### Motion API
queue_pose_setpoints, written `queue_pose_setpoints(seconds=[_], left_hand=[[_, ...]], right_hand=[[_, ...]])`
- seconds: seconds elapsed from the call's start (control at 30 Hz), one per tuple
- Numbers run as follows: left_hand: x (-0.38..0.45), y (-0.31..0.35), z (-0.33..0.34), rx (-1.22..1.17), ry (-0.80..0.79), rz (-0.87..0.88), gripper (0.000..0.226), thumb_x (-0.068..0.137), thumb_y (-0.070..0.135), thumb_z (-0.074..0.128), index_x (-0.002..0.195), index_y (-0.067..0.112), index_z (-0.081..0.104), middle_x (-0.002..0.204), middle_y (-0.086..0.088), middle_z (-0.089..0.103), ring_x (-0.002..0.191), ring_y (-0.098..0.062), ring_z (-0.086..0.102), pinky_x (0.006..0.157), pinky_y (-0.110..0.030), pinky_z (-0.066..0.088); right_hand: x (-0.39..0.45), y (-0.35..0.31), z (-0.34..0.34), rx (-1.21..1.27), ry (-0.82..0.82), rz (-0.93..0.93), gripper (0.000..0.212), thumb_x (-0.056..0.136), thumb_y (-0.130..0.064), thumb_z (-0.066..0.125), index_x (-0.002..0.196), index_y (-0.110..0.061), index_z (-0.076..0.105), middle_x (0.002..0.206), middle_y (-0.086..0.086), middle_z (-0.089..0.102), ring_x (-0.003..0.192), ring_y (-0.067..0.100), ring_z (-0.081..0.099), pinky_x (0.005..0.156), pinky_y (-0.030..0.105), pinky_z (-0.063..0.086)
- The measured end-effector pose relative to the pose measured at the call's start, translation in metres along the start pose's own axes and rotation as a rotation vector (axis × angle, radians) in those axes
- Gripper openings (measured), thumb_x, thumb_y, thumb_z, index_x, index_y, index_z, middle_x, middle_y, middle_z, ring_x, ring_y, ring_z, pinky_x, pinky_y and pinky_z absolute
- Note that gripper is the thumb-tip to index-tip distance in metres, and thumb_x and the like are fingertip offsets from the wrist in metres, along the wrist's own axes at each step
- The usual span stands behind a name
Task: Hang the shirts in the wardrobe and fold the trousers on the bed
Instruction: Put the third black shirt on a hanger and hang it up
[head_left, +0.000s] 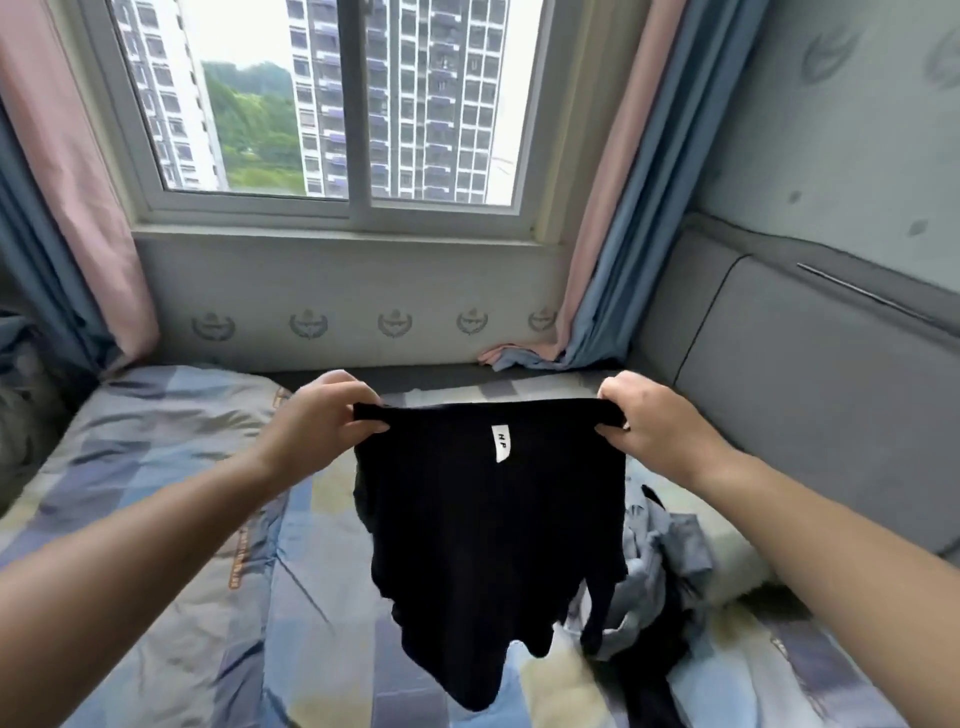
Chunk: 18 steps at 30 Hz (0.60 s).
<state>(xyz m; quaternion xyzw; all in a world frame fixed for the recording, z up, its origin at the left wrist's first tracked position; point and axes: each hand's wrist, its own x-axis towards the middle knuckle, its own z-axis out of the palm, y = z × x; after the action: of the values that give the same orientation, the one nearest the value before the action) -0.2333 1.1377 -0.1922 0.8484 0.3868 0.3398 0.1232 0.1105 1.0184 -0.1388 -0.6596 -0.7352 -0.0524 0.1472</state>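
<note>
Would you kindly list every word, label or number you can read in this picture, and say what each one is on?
"H P": black letters on the small white tag sewn just under the top band of the black garment, which the left hand and the right hand hold up.
Orange strips on the bed cover: printed marks, too blurred to read.
Grey emblems on the wall under the window: no legible text.

single head-worn view, forward and down, close over the bed (156, 467), facing the window (332, 104)
</note>
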Motion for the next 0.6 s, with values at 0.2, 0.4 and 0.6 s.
queue_pose_setpoints(seconds=[0.2, 0.4, 0.6], left_hand=[[0.028, 0.038, -0.015, 0.073, -0.08, 0.165, 0.017, 0.075, 0.025, 0.08, 0.091, 0.025, 0.074, 0.084, 0.006, 0.048, 0.069, -0.019, 0.056, 0.071, -0.028, 0.046], [0.052, 0.095, -0.012, -0.024, -0.14, 0.279, 0.019, 0.078, 0.039, 0.075, 0.08, 0.02, 0.07, 0.085, 0.005, 0.046, 0.069, -0.014, 0.053, 0.069, -0.026, 0.042], [0.06, 0.191, 0.001, -0.363, -0.444, 0.267, 0.029, 0.084, 0.038, 0.068, 0.061, 0.022, 0.06, 0.052, 0.006, 0.056, 0.045, -0.002, 0.056, 0.047, -0.014, 0.044]], right_hand=[[-0.051, -0.023, -0.067, -0.194, 0.044, 0.165, 0.013, 0.087, -0.027, 0.064, 0.095, -0.02, 0.056, 0.086, -0.009, 0.045, 0.09, 0.022, 0.056, 0.064, 0.03, 0.031], [-0.13, -0.05, -0.133, -0.234, 0.097, 0.398, 0.015, 0.084, -0.022, 0.068, 0.099, -0.019, 0.067, 0.088, 0.0, 0.055, 0.089, 0.025, 0.057, 0.067, 0.029, 0.034], [-0.22, -0.072, -0.198, -0.269, 0.218, 0.618, 0.015, 0.079, -0.018, 0.074, 0.093, -0.015, 0.069, 0.082, -0.001, 0.054, 0.087, 0.023, 0.058, 0.066, 0.03, 0.031]])
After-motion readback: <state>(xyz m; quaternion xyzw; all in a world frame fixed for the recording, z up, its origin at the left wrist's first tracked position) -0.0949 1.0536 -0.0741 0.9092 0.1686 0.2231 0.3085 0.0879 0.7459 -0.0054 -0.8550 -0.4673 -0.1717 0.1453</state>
